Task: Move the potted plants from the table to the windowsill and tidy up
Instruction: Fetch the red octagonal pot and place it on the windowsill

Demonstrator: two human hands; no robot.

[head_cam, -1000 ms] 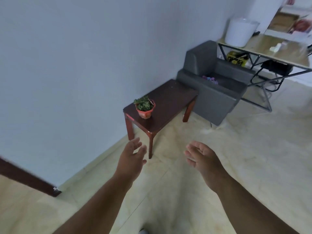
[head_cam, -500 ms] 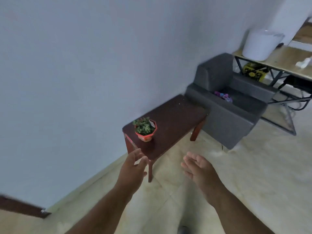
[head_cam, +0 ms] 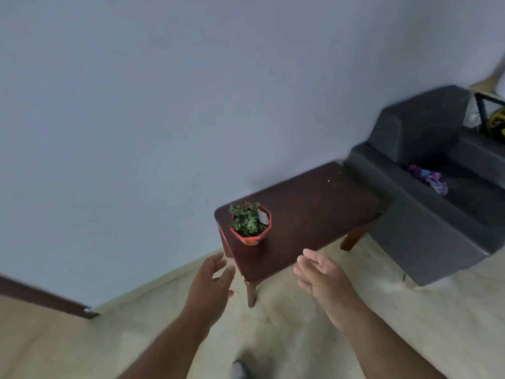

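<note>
One small green plant in a red-orange pot [head_cam: 250, 224] stands near the left end of a dark brown low table [head_cam: 311, 217] against the wall. A white tag sticks out of the pot. My left hand [head_cam: 211, 280] is open, fingers apart, just short of the table's near left corner. Empty and open, my right hand [head_cam: 319, 272] hovers at the table's front edge, palm turned inward. Both hands are below the pot and apart from it. No windowsill is in view.
A dark grey armchair [head_cam: 426, 214] stands right of the table, with a purple and blue object [head_cam: 429, 179] on its seat. A metal-framed desk edge shows at far right. A dark skirting strip [head_cam: 46, 296] runs at lower left. The floor is pale tile.
The table and pot have come nearer and larger in view. Both open hands have moved forward, close to the table's near corner and front edge.
</note>
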